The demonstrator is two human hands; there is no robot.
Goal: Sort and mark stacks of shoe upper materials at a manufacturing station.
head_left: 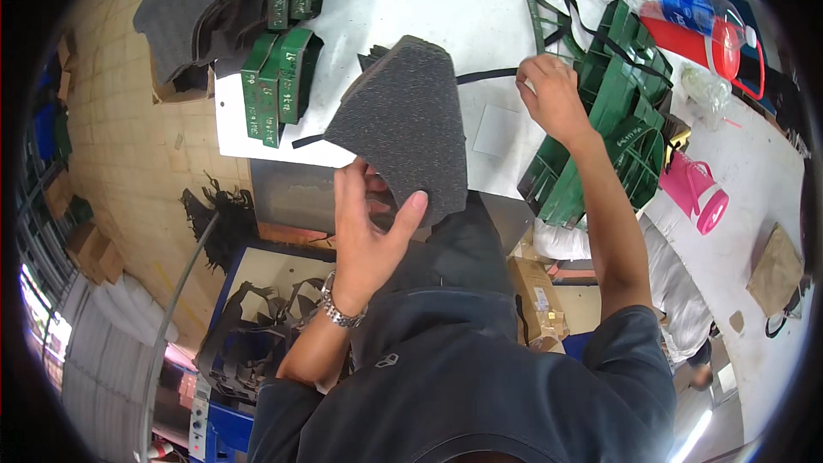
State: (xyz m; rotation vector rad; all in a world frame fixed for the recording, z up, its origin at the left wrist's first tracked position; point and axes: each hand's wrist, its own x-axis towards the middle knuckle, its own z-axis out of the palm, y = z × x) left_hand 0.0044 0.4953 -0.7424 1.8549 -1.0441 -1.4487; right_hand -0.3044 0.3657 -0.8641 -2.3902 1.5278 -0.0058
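My left hand (370, 223) grips the lower edge of a stack of dark grey foam pieces (403, 129), thumb on the top face and fingers tucked beneath. The stack is held at the table's near edge. From behind it a narrow black strap (487, 76) runs right to my right hand (553, 99), whose fingers are closed on its end. At the stack's left, another short end of black strap (309, 141) sticks out. Beside my right hand lie green plastic frames (591, 111) with black straps draped over them.
Green box-shaped blocks (279, 86) with handwriting stand at the left of the white table (377, 9). Grey foam sheets (184, 13) are piled beyond them. At right are a red jug (727, 50), a blue-labelled bottle (686, 9) and a pink tumbler (694, 193).
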